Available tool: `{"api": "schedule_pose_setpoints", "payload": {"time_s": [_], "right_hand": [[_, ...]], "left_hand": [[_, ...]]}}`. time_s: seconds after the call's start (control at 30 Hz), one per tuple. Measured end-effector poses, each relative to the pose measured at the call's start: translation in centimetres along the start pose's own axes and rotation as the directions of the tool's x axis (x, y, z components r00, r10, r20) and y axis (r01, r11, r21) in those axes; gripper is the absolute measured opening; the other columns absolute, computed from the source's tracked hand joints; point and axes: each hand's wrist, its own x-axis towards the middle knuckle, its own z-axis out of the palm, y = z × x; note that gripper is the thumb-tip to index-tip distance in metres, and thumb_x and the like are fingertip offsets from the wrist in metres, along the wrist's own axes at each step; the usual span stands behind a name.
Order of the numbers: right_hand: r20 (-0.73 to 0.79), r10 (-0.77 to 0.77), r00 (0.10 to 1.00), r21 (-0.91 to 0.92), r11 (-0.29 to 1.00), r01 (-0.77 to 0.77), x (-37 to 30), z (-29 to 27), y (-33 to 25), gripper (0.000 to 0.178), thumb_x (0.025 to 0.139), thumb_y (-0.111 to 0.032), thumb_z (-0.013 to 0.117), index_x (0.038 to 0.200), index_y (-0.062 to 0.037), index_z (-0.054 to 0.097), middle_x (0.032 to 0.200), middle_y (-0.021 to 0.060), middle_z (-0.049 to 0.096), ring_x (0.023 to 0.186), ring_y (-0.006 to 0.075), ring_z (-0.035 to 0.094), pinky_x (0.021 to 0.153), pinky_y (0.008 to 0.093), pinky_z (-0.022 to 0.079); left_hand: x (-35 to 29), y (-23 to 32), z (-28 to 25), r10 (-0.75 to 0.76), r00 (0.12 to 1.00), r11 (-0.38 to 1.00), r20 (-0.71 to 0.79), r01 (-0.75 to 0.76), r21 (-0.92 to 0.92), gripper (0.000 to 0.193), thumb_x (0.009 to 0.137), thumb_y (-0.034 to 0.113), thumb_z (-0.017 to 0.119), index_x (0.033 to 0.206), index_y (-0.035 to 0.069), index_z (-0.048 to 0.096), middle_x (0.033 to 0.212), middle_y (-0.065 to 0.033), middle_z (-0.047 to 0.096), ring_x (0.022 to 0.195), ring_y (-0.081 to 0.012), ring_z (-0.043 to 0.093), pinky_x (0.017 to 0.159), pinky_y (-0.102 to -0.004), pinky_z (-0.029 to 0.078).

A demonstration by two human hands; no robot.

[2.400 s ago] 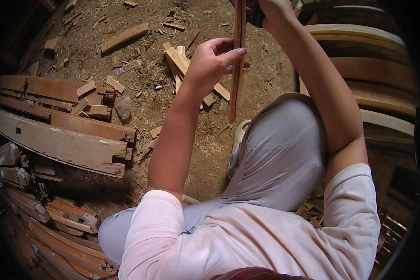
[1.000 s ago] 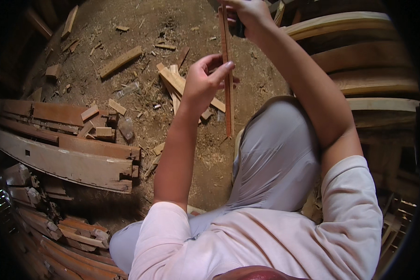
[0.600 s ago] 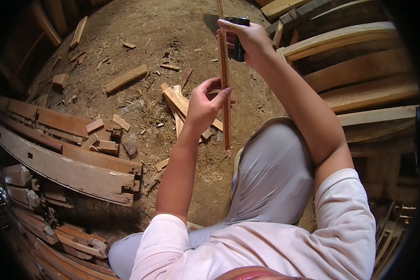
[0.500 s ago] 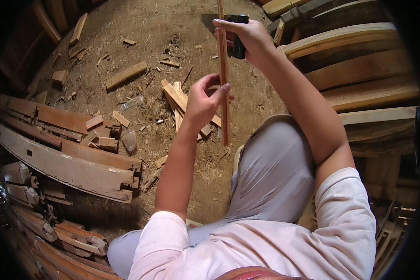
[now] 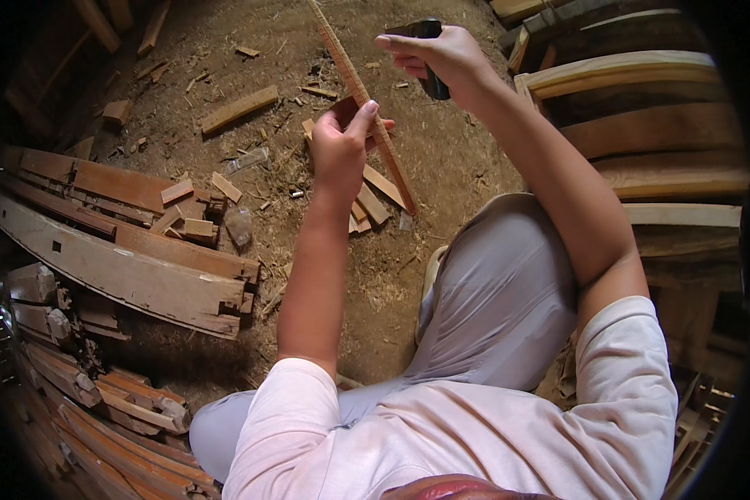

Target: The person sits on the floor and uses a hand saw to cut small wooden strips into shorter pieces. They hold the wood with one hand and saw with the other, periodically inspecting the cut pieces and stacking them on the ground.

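Note:
In my left hand (image 5: 346,137) is a long, thin wooden strip (image 5: 339,57), gripped between thumb and fingers below its middle. The strip slants from the upper left down to the right, and fine crosswise marks run along its upper part. My right hand (image 5: 452,62), further off to the right, is closed round the black handle of a handsaw (image 5: 433,82). Its dark blade is hardly visible behind my fingers. Strip and saw are apart. Beneath my left hand, several short wood offcuts (image 5: 383,185) lie in a loose pile on the ground.
Long worked boards (image 5: 158,279) are stacked at the left, with small blocks (image 5: 198,227) on top. Large timbers (image 5: 642,75) line the right side. A loose wood piece (image 5: 240,110), shavings and a clear plastic scrap (image 5: 248,160) lie on the dirt floor (image 5: 308,225).
The wooden strip has tilted and moved left and up with my left hand, away from the saw. My right hand let go of the strip but keeps the saw.

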Motion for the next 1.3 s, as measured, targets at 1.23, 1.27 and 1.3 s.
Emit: {"api": "schedule_pose_setpoints", "payload": {"time_s": [1.23,1.27,1.3], "right_hand": [[-0.148,-0.316,0.937,-0.507,0.838,0.203,-2.1,8.2,-4.3,0.042,0.074,-0.034,0.089,0.074,0.0021,0.067,0.069,0.0205,0.068,0.063,0.0335,0.067,0.062,0.0439,0.052],[-0.154,-0.344,0.926,-0.476,0.847,0.235,-2.2,8.3,-4.4,0.044,0.074,-0.036,0.089,0.074,0.0021,0.067,0.069,0.0211,0.068,0.063,0.0347,0.068,0.062,0.0445,0.052],[-0.114,-0.334,0.936,-0.438,0.862,0.254,-1.9,9.1,-5.0,0.045,0.073,-0.037,0.089,0.074,0.0024,0.068,0.071,0.0213,0.069,0.067,0.036,0.069,0.063,0.0456,0.052]], "left_hand": [[4.4,1.5,-0.1,0.253,0.954,0.757,0.161,-0.298,0.582,0.043,0.091,-0.003,0.054,0.129,-0.01,0.035,0.122,-0.033,0.047,0.116,-0.049,0.051,0.102,-0.0517,0.041],[5.2,1.0,-1.0,0.366,0.883,0.542,0.294,-0.459,0.704,0.046,0.09,-0.005,0.052,0.131,-0.01,0.034,0.122,-0.0326,0.046,0.117,-0.0494,0.05,0.102,-0.0513,0.04],[6.7,0.3,-3.7,0.433,0.789,0.262,0.435,-0.572,0.777,0.048,0.089,-0.006,0.051,0.134,-0.01,0.033,0.122,-0.0321,0.044,0.117,-0.0498,0.05,0.103,-0.0509,0.04]]}}
